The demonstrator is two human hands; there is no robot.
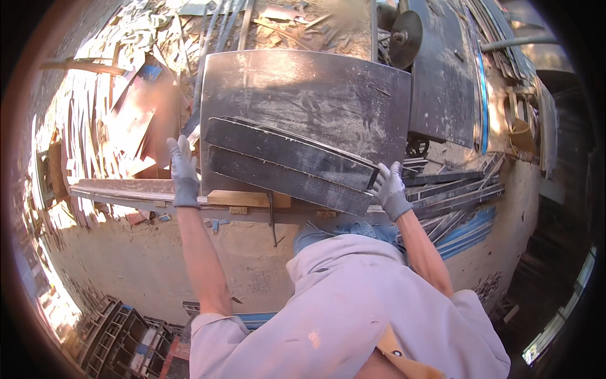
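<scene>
Two stacks of long dark board strips, an upper stack point(284, 148) and a lower strip point(290, 181), lie slantwise on a large dark panel point(303, 82). My right hand point(389, 184), in a grey glove, rests against the right end of the strips with its fingers spread rather than wrapped round them. My left hand point(182, 169), also gloved, is raised just past the panel's left edge. Its fingers stretch upward, apart from the strips, and nothing shows in them.
Beyond the panel at the right stands a round saw blade point(406, 39) beside another dark surface point(445, 76). Narrow offcuts point(448, 192) are heaped right of my right hand. A wooden block point(249, 199) sits along the near edge, with a metal rod point(273, 218) hanging there. Scraps point(136, 120) litter the left.
</scene>
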